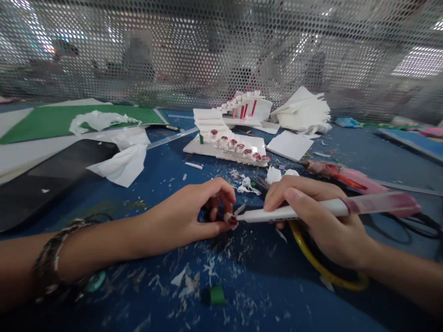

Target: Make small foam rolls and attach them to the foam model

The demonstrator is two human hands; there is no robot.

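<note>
While a small rolled piece [231, 220] with a dark red end was pinched between the thumb and fingers of the left hand [195, 212], a white marker pen [332, 207] was gripped in the right hand [321, 226], its fingers and thumb closed around the barrel. The roll was held low over the blue tabletop [277, 295], its red end turned towards the viewer, and the marker was levelled at it from the right; whether the nib touched the roll could not be told. Bracelets [51, 263] were worn on the left wrist.

Beneath the right hand, scissors with a yellow handle [304, 246] were partly covered. Beyond the hands, a white staircase model [209, 121] was stood on a flat white base [204, 148], along which a row of pieces with dark red ends was set. Behind it, a second stepped model [247, 106] was propped on red posts, with a stack of white tissues [302, 110] placed to its right. On the left, a black phone-like slab [58, 175] was laid near a crumpled tissue [124, 159] and a green sheet [145, 113]. White shavings were scattered in front of the hands, near a green scrap [217, 295].
</note>
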